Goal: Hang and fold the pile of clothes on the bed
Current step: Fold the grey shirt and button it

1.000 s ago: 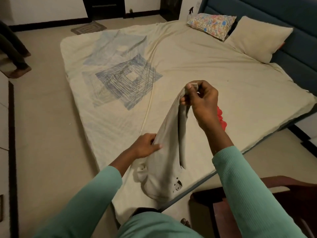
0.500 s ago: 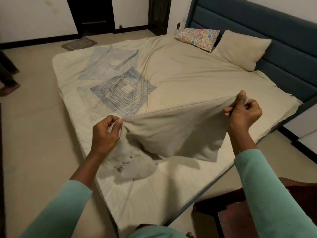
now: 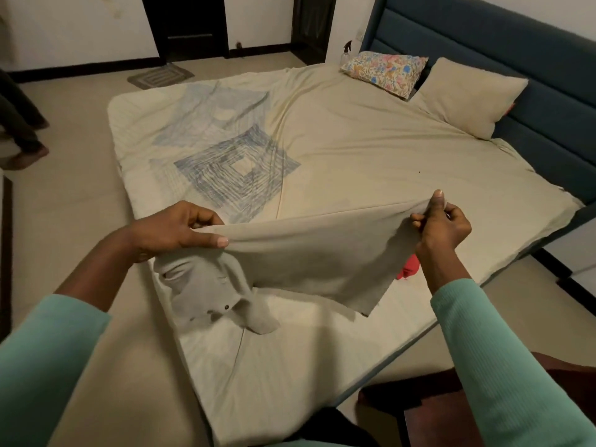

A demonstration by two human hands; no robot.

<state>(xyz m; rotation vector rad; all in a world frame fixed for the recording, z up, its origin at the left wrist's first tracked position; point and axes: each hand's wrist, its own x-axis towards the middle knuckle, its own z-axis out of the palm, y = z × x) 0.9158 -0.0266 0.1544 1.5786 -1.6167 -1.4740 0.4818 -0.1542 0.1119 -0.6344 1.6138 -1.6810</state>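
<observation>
Presently the left hand (image 3: 180, 232) has its grip pinched tight on one end of the grey garment (image 3: 309, 256). The garment is stretched above the near side of the bed (image 3: 354, 150), and its buttoned part lies bunched on the sheet. The right hand (image 3: 442, 227) has the other end in a like pinching grip. Judged step: spreading the garment for folding. The next move calls for laying it flat and smoothing the bunched part.
</observation>
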